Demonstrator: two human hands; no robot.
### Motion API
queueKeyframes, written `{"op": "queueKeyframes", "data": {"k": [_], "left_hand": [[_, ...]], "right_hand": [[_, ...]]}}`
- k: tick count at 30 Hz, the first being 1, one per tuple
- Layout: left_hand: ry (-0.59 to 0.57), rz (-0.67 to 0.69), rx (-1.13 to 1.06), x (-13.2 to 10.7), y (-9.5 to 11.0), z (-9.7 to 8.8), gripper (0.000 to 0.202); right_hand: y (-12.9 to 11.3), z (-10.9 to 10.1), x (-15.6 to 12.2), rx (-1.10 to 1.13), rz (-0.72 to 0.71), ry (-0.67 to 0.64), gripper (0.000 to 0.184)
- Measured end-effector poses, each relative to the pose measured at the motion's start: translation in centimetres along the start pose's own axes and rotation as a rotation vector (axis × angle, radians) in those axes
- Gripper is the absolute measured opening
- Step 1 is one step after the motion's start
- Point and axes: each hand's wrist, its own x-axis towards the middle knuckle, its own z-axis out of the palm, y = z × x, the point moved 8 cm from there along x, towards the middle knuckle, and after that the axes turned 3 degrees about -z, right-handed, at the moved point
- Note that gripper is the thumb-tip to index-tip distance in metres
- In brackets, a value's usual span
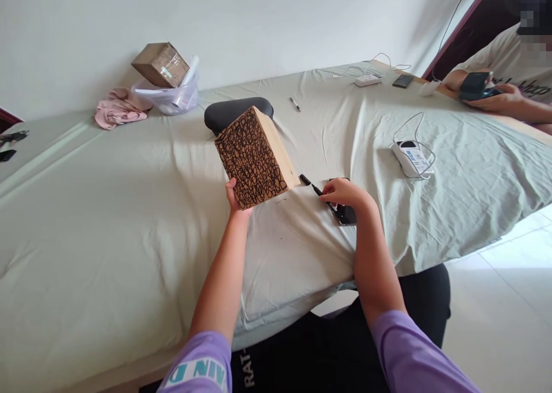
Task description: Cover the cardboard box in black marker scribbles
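Observation:
My left hand point(235, 199) is closed on the lower left corner of a small cardboard box point(252, 160), which is tilted up off the cloth. Black looping scribbles cover the box face turned toward me; its right side is plain. To the right of the box, my right hand point(347, 193) has its fingers closed around a slim black marker point(317, 191). A short black cap point(305, 180) lies just beyond the marker's tip. Under and beside that hand is a dark phone point(346, 216), partly covered by it. Behind the box sits a dark grey rounded case point(237, 108).
A pale green cloth point(107, 220) covers the table. At the back left are a clear plastic basin point(190, 97) with a brown box point(159, 64), and a pink cloth point(121, 108). A pen point(295, 103) and a white corded power strip point(411, 158) lie rightward. A person point(504, 77) sits far right.

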Motion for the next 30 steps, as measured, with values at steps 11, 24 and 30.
{"op": "queueKeyframes", "data": {"k": [11,24,30], "left_hand": [[-0.010,-0.015,0.015,-0.2,0.1,0.3,0.051],[-0.004,-0.048,0.004,-0.4,-0.1,0.7,0.050],[-0.005,-0.029,0.015,-0.3,0.1,0.8,0.049]], "right_hand": [[-1.1,0.1,0.9,-0.201,-0.024,0.185,0.014],[-4.5,2.4,4.0,-0.368,-0.074,0.477,0.036],[-4.0,2.4,4.9,-0.010,-0.070,0.523,0.030]]}}
